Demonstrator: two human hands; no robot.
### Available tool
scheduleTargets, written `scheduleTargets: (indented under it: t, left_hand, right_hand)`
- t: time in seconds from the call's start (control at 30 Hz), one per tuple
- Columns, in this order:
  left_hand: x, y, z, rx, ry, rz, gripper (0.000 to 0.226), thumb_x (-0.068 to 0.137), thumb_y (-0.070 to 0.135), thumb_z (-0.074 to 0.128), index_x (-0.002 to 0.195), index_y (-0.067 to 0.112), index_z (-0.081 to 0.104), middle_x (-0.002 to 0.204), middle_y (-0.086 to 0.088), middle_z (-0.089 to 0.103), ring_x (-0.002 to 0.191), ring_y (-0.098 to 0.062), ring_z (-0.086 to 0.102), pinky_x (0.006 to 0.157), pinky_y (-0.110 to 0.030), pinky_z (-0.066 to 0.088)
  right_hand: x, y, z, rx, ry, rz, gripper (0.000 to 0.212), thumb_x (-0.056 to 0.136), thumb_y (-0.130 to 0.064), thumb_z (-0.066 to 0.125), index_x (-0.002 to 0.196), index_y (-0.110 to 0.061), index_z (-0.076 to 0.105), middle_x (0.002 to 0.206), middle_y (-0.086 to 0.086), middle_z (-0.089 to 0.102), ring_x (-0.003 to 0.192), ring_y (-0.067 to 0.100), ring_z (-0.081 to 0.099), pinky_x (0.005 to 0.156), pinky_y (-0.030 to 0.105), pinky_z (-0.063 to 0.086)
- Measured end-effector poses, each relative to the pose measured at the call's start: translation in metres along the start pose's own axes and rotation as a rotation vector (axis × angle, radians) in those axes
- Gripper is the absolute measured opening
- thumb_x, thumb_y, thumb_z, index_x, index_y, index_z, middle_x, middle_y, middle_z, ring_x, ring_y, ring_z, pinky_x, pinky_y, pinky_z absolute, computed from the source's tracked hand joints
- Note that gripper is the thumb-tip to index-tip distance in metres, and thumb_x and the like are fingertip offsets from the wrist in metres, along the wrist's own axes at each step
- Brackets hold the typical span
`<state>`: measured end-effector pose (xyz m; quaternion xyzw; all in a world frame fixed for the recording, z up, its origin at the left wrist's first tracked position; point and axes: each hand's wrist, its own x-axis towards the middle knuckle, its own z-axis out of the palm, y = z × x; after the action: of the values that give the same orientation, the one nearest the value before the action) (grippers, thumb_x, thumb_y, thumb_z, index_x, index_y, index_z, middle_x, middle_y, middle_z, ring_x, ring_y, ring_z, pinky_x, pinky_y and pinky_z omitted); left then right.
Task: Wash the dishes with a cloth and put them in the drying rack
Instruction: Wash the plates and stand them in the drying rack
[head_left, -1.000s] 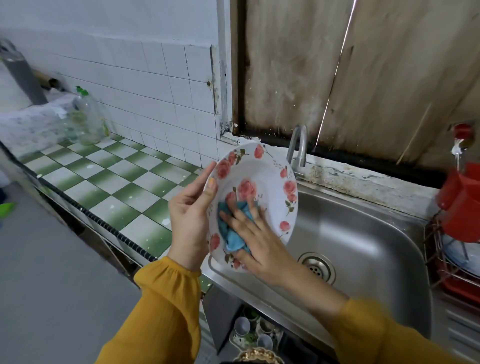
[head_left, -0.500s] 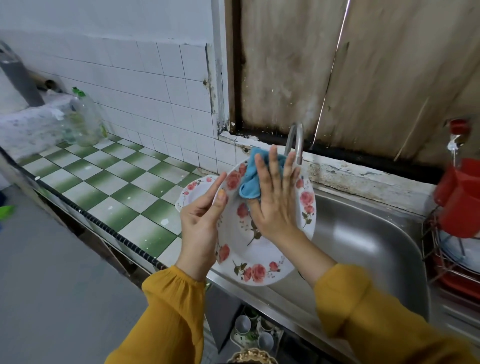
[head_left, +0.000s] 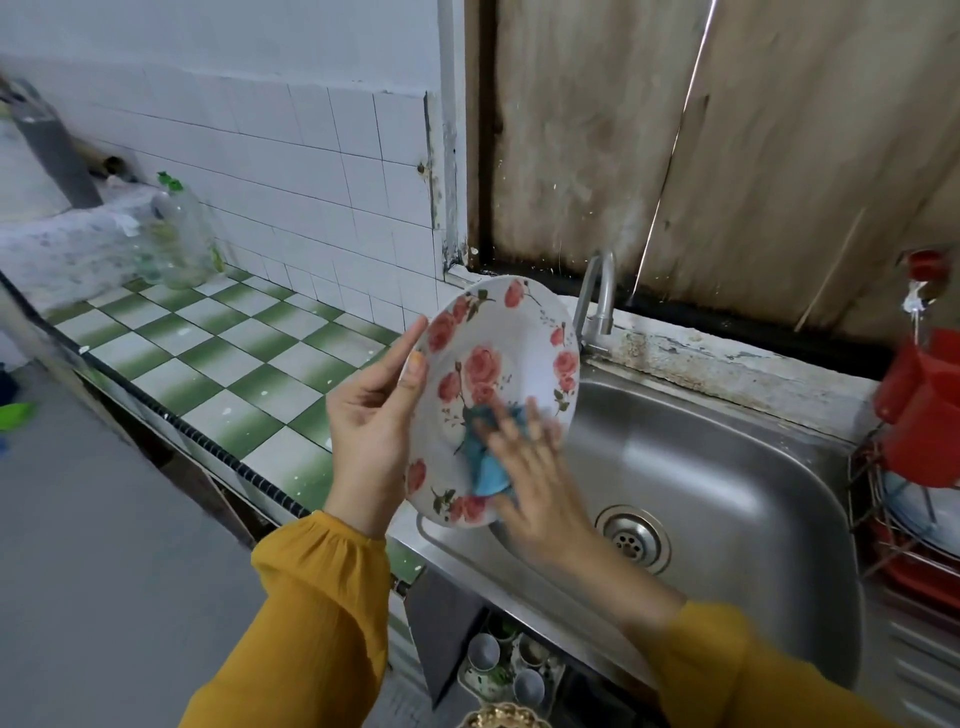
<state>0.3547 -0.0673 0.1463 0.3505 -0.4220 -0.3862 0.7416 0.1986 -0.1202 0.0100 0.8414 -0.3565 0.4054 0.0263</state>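
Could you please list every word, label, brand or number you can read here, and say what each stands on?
No text is readable anywhere.
The plate bears only a rose pattern, no words.
The clear bottle on the counter: any label is too blurred to read.
The white tag at the right edge: too small to read.

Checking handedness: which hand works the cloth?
The right hand presses the blue cloth against the plate; the left hand only holds the plate's rim.

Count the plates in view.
1. The plate is held on edge by the left hand over the sink, with the right hand pressing the cloth on it. The rack may hide others.
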Motion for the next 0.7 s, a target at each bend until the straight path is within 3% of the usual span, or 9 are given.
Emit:
scheduleTargets:
  t: [0.07, 0.17, 0.3, 0.4, 0.43, 0.5, 0.6, 0.7]
  left_hand:
    - [-0.005, -0.004, 0.000, -0.016, -0.015, -0.041, 0.040, 0.087, 0.011, 0.057, 0.126, 0.015, 0.058, 0.100, 0.005, 0.075, 0.094, -0.011, 0.070, 0.079, -0.024, 0.057]
    - [-0.013, -0.010, 0.005, -0.014, -0.045, -0.080, 0.043, 0.088, 0.010, 0.055, 0.132, 0.011, 0.052, 0.099, 0.007, 0.075, 0.095, -0.009, 0.070, 0.079, -0.023, 0.057]
    - [-0.019, -0.014, 0.021, 0.111, -0.111, -0.046, 0.042, 0.093, -0.004, 0.051, 0.133, 0.008, 0.046, 0.093, 0.019, 0.073, 0.094, 0.003, 0.068, 0.078, -0.013, 0.052]
    - [-0.019, -0.019, 0.022, 0.104, -0.054, -0.057, 0.035, 0.094, 0.000, 0.053, 0.126, 0.011, 0.057, 0.095, 0.014, 0.074, 0.088, 0.000, 0.068, 0.072, -0.015, 0.054]
    - [-0.019, -0.019, 0.020, 0.093, -0.032, -0.068, 0.031, 0.095, 0.002, 0.053, 0.122, 0.014, 0.061, 0.095, 0.012, 0.075, 0.086, -0.002, 0.069, 0.070, -0.017, 0.055]
    - [-0.019, -0.016, 0.015, 0.072, 0.005, -0.072, 0.030, 0.095, 0.002, 0.053, 0.120, 0.015, 0.063, 0.099, 0.009, 0.075, 0.095, -0.007, 0.070, 0.080, -0.022, 0.057]
    - [-0.017, -0.007, 0.006, 0.092, 0.042, -0.052, 0.031, 0.096, 0.003, 0.054, 0.124, 0.014, 0.060, 0.102, 0.007, 0.075, 0.101, -0.013, 0.069, 0.088, -0.030, 0.056]
    - [-0.017, -0.006, 0.002, 0.074, 0.037, -0.071, 0.033, 0.095, 0.004, 0.053, 0.127, 0.012, 0.058, 0.100, 0.009, 0.075, 0.097, -0.010, 0.070, 0.085, -0.028, 0.056]
  right_hand:
    - [0.009, 0.033, -0.011, -0.132, 0.067, 0.164, 0.064, 0.102, -0.048, 0.027, 0.155, -0.035, -0.006, 0.162, -0.005, -0.010, 0.148, 0.027, -0.014, 0.111, 0.069, 0.017]
    - [0.051, 0.046, -0.036, -0.061, 0.238, 0.369, 0.062, 0.101, -0.054, 0.022, 0.151, -0.041, -0.013, 0.158, -0.014, -0.025, 0.144, 0.024, -0.027, 0.118, 0.057, -0.004]
    - [0.090, 0.000, -0.046, 0.167, 0.393, 0.275, 0.066, 0.102, -0.045, 0.030, 0.154, -0.034, -0.009, 0.158, -0.017, -0.019, 0.146, 0.026, -0.024, 0.119, 0.059, 0.008]
    - [0.071, -0.056, -0.031, 0.428, 0.267, 0.199, 0.061, 0.103, -0.042, 0.028, 0.155, -0.020, 0.003, 0.163, -0.008, -0.011, 0.149, 0.029, -0.016, 0.121, 0.055, -0.001]
    - [0.058, -0.069, -0.025, 0.502, 0.189, 0.225, 0.061, 0.103, -0.043, 0.027, 0.155, -0.022, 0.003, 0.164, -0.004, -0.009, 0.150, 0.028, -0.013, 0.121, 0.055, -0.001]
    - [0.028, -0.074, -0.017, 0.520, 0.038, 0.204, 0.061, 0.103, -0.047, 0.025, 0.155, -0.031, -0.001, 0.164, -0.003, -0.004, 0.150, 0.028, -0.010, 0.122, 0.051, 0.001]
    - [-0.010, -0.039, -0.006, 0.235, -0.077, 0.029, 0.060, 0.103, -0.050, 0.020, 0.155, -0.031, -0.003, 0.164, -0.009, -0.002, 0.151, 0.027, -0.002, 0.120, 0.056, 0.008]
    - [-0.019, 0.009, -0.006, -0.040, -0.054, 0.161, 0.062, 0.102, -0.045, 0.024, 0.154, -0.035, -0.008, 0.163, -0.010, -0.011, 0.150, 0.025, -0.010, 0.114, 0.067, 0.012]
